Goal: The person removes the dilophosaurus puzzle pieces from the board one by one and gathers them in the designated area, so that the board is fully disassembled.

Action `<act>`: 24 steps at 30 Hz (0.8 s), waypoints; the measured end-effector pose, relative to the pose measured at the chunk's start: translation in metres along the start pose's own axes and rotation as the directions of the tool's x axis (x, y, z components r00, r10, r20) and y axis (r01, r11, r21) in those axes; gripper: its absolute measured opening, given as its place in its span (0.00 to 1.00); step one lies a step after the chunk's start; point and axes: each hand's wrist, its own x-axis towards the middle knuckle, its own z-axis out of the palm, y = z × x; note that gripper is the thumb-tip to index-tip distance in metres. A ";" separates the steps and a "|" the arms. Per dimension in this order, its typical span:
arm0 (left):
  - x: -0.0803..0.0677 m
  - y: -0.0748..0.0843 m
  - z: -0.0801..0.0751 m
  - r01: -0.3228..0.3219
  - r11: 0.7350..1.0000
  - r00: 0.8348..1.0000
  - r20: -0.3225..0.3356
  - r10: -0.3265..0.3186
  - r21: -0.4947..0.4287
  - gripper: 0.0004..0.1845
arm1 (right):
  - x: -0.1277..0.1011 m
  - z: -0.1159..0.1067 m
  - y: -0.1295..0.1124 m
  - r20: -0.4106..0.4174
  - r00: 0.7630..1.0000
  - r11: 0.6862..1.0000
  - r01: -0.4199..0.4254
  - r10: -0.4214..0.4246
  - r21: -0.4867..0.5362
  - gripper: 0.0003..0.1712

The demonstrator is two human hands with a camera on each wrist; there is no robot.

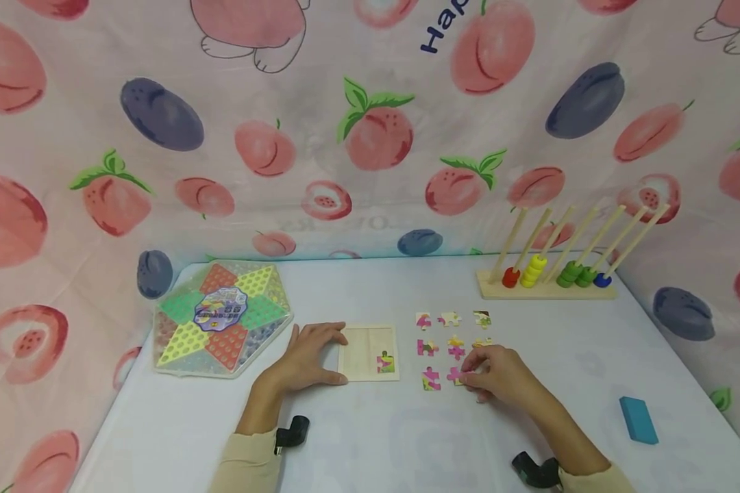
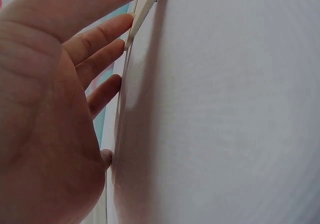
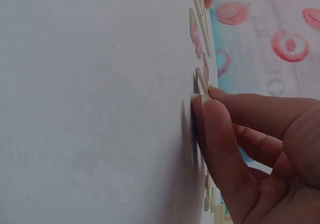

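Note:
A shallow wooden puzzle tray lies flat on the table, with one jigsaw piece in its lower right corner. At the tray's left side, my left hand holds it between the thumb at the near corner and the fingers at the far corner. Several loose pieces, one of them a pink piece, lie in rough rows to the right. My right hand pinches a pink puzzle piece at the near row, thumb and forefinger on its edge. The right wrist view shows the thumb partly hiding that piece.
At the back left lies a hexagonal Chinese checkers box. A wooden bead counting rack with upright pegs stands at the back right. Nearer on the right is a blue block. A fruit-print cloth hangs behind the table.

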 end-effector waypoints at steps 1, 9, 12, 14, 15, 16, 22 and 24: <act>0.000 0.000 0.000 0.000 1.000 1.000 0.000 0.000 0.001 0.31 | 0.000 0.000 -0.001 -0.001 1.000 1.000 -0.013 0.013 -0.011 0.09; 0.001 0.000 0.001 0.016 1.000 1.000 0.002 -0.016 -0.002 0.31 | -0.002 0.002 -0.008 -0.021 0.997 0.996 -0.071 0.070 -0.046 0.06; 0.000 0.001 0.001 0.016 1.000 1.000 0.004 -0.016 -0.009 0.31 | -0.002 0.002 -0.010 -0.017 0.997 0.996 -0.074 0.074 -0.050 0.05; 0.000 0.001 0.001 0.013 1.000 1.000 0.003 -0.013 -0.013 0.31 | -0.002 0.002 -0.010 -0.017 0.998 0.996 -0.069 0.068 -0.061 0.05; 0.000 0.001 0.001 0.012 1.000 1.000 0.003 -0.011 -0.014 0.31 | -0.002 0.002 -0.010 -0.017 0.998 0.996 -0.065 0.064 -0.066 0.05; 0.000 0.001 0.001 0.010 1.000 1.000 0.002 -0.010 -0.015 0.31 | -0.002 0.002 -0.010 -0.019 0.998 0.995 -0.059 0.058 -0.076 0.05; 0.000 0.000 0.000 0.006 1.000 1.000 0.003 -0.006 -0.013 0.31 | -0.001 0.002 -0.008 -0.033 0.999 0.991 -0.009 0.005 -0.131 0.06; 0.000 0.000 0.000 0.005 1.000 1.000 0.002 -0.005 -0.015 0.31 | -0.001 0.002 -0.007 -0.034 0.999 0.991 0.007 -0.012 -0.134 0.08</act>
